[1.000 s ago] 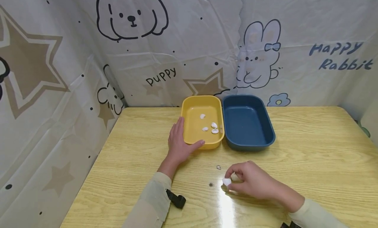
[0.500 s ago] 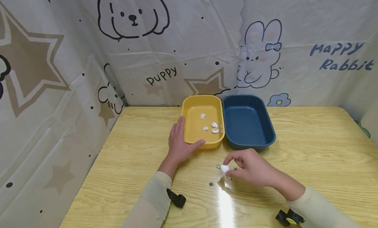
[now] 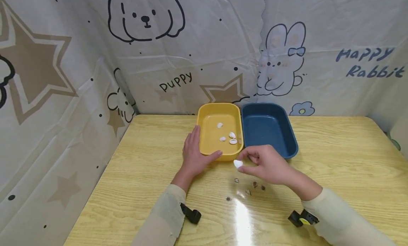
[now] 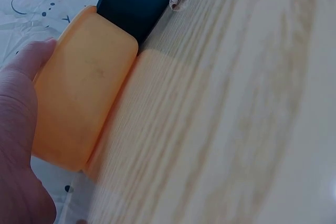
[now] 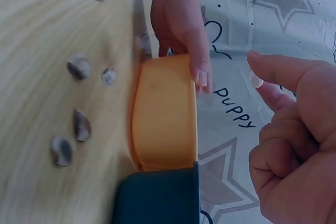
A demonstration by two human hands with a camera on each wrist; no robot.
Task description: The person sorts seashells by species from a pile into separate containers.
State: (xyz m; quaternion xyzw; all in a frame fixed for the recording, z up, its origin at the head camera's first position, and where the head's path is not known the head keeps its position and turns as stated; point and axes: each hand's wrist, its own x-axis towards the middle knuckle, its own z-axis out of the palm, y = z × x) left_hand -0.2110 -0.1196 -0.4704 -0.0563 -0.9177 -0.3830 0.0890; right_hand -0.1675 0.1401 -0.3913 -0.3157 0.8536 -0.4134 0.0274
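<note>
Shell (image 3: 237,164) sits in a tight fingertip pinch of the right hand (image 3: 267,164), midair near the yellow bin (image 3: 211,133); the left hand (image 3: 193,148), spread wide, touches that bin, probably to steady it

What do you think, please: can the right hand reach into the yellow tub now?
Probably yes: the right hand, pinching a white shell, is near the yellow tub, whose top is open.

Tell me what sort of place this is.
Probably a small screened-off recording booth, though the frames don't prove it. Cartoon-print cloth hangs behind and left of the wood-grain table; wrist cameras sit on both sleeves; the yellow bin stands at the table's far side.
</note>
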